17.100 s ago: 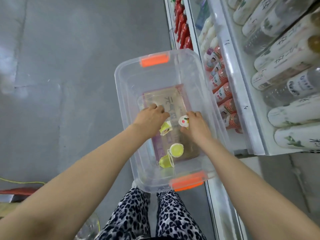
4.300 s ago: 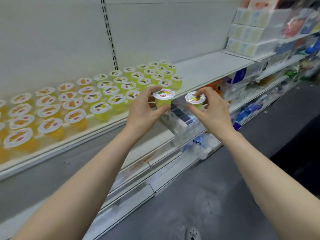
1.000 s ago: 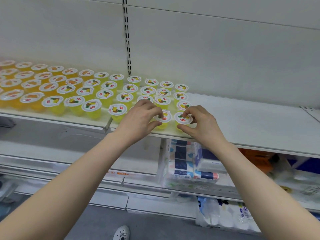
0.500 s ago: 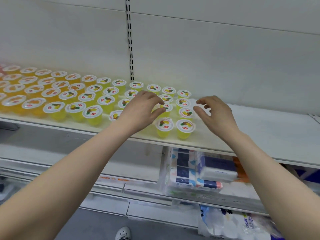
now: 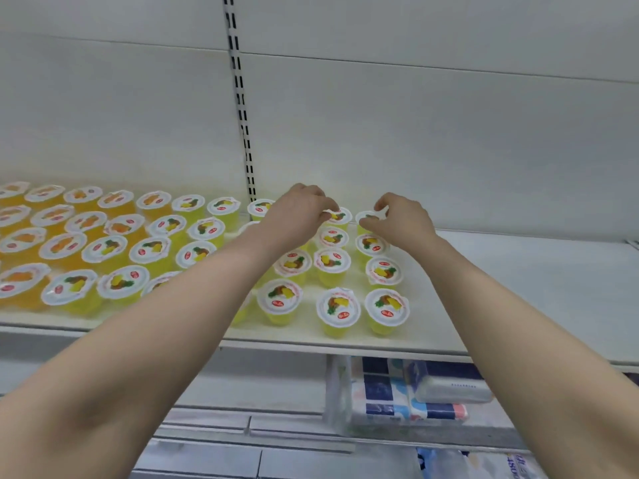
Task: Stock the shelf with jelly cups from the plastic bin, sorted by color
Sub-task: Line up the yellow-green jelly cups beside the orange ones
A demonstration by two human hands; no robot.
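Yellow jelly cups [image 5: 338, 311] with white fruit-print lids stand in rows on the white shelf [image 5: 518, 288], and orange jelly cups [image 5: 62, 245] fill its left end. My left hand [image 5: 297, 216] reaches to the back row, its curled fingers on the rim of a yellow cup [image 5: 340, 216]; the thumb is hidden. My right hand [image 5: 397, 219] pinches the neighbouring back-row cup [image 5: 367, 216] between thumb and bent forefinger. Both forearms cross over the front rows and hide some cups. The plastic bin is out of view.
The shelf's right half is bare white board. A slotted upright rail [image 5: 242, 115] runs up the back wall behind the cups. Wrapped tissue packs [image 5: 415, 392] lie on the shelf below, with more bagged goods [image 5: 501, 464] at the bottom right.
Both hands let go of the two front-row yellow cups, lifted with fingers spread, then reached farther back and curled onto two back-row cups. The view has moved closer.
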